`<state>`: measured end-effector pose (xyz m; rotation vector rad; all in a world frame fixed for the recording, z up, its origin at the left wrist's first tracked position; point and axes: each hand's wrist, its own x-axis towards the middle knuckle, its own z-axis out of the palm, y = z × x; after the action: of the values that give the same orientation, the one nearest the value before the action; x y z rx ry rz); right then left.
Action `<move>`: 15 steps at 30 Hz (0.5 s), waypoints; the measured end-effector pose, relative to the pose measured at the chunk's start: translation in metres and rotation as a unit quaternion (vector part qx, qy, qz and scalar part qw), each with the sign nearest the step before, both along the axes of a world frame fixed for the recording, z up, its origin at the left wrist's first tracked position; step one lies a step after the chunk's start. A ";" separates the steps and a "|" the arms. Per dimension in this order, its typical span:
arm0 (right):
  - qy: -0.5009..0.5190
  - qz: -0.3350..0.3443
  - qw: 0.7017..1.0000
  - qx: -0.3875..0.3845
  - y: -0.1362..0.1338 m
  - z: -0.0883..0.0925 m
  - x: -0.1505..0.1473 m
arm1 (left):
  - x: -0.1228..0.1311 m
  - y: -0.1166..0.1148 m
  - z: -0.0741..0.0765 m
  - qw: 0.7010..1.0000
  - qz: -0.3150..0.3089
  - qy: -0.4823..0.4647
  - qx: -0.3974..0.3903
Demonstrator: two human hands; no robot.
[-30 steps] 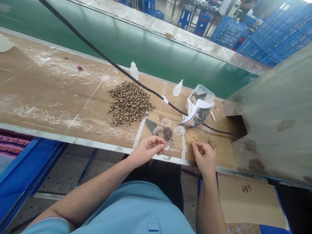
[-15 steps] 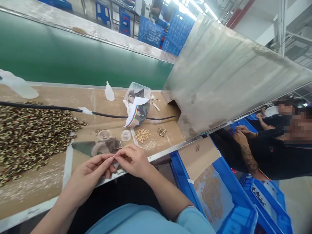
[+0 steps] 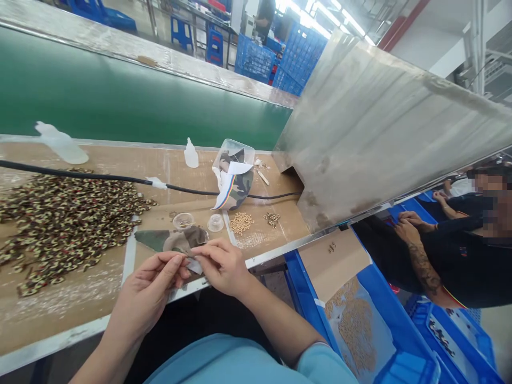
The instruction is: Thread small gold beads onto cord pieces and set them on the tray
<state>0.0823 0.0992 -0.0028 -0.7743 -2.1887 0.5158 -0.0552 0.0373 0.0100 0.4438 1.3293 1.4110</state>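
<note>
My left hand (image 3: 154, 282) and my right hand (image 3: 222, 265) come close together over the front edge of the bench. Thumb and fingers of each are pinched, and whatever they hold is too small to make out. Just behind them lies a camouflage cloth (image 3: 184, 239). Two small clear cups, one wider (image 3: 183, 221) and one smaller (image 3: 215, 223), stand beyond the cloth. Right of the cups are a pile of small tan beads (image 3: 241, 223) and a little cluster of dark-and-gold pieces (image 3: 272, 219).
A big heap of dark-and-cream pieces (image 3: 76, 218) covers the left. A black cable (image 3: 192, 189) crosses the bench. Behind it stand a squeeze bottle (image 3: 191, 153) and a plastic tub (image 3: 242, 146) with camouflage cloth. A metal panel (image 3: 372, 128) rises at right; blue crates (image 3: 380, 298) and co-workers sit beyond.
The whole view has shifted, so things appear farther right and slightly lower. My fingertips have moved slightly apart; both hands stay pinched near the bench edge.
</note>
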 end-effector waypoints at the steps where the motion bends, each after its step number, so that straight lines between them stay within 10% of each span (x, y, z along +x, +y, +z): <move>1: -0.026 -0.012 1.000 0.014 0.001 0.000 0.000 | 0.000 0.000 0.001 1.000 0.022 -0.013 0.007; 6: -0.156 0.007 0.978 0.140 0.006 -0.001 -0.001 | 0.000 0.002 0.006 0.994 0.094 -0.053 0.024; 15: -0.095 0.078 0.982 0.145 0.010 -0.003 0.011 | -0.001 0.003 -0.004 0.994 0.021 -0.101 0.048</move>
<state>0.0929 0.1090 -0.0061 -0.5147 -2.4448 0.1963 -0.0563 0.0399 0.0062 0.3284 1.1166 1.5168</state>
